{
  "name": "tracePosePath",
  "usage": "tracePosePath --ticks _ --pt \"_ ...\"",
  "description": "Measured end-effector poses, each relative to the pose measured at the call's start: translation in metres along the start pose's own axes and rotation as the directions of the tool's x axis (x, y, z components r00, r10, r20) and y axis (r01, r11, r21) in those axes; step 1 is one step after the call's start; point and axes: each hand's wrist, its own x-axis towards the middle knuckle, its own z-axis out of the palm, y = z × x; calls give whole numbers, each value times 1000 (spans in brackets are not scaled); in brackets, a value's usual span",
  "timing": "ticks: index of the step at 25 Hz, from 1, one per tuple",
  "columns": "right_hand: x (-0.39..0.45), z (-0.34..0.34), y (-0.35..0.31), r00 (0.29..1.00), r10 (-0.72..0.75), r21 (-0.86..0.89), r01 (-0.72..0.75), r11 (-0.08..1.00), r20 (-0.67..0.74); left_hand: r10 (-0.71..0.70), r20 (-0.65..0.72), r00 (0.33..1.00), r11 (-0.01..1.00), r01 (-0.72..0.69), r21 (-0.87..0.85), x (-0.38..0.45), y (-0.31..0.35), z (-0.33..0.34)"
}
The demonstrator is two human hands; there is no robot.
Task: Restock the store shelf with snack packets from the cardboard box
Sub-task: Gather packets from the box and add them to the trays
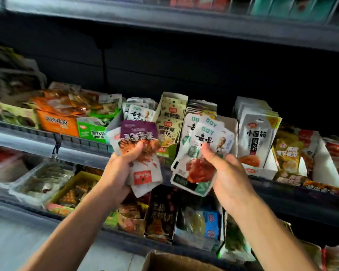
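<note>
The left hand [118, 169] holds a small stack of purple packets [138, 151], thumb pressed on the front face and fingers curled behind; its grip is pinching the stack. The right hand [226, 173] holds a fanned stack of white packets [200, 153] in the same way, thumb on the front, fingers behind. Both stacks are raised in front of the middle shelf [80, 142], just before its display cartons. A carton [139, 112] directly behind the purple stack already carries packets with the same white-and-green print as the right-hand stack. The cardboard box [174, 261] sits low at the bottom edge of the view, below the arms; its contents are not visible. The step in hand appears to be sorting and placing: packets are out of the box and not yet on the shelf. The next move likely calls for matching each stack to the carton with the same print, then sliding the packets in upright, faces forward, behind the existing stock. The purple packets' matching slot cannot be identified from this view.
</note>
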Motion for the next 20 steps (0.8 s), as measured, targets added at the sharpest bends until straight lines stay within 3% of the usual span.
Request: tracePosePath --ticks 3,5,9,13,20 --pt "43 41 -10 996 -78 16 77 997 43 138 -232 963 990 -128 56 37 9 -32" --pt "76 81 -11 991 -112 12 111 994 72 168 -309 936 985 -146 92 51 11 -46" --pt "138 154 15 985 -134 -260 159 953 111 186 -338 923 981 -153 122 71 16 -65" --pt "161 186 31 984 -149 -621 179 763 100 167 -279 946 983 -138 121 77 13 -70" --pt "166 178 25 983 -150 -691 180 700 104 146 -266 953 988 -125 95 80 14 -72"
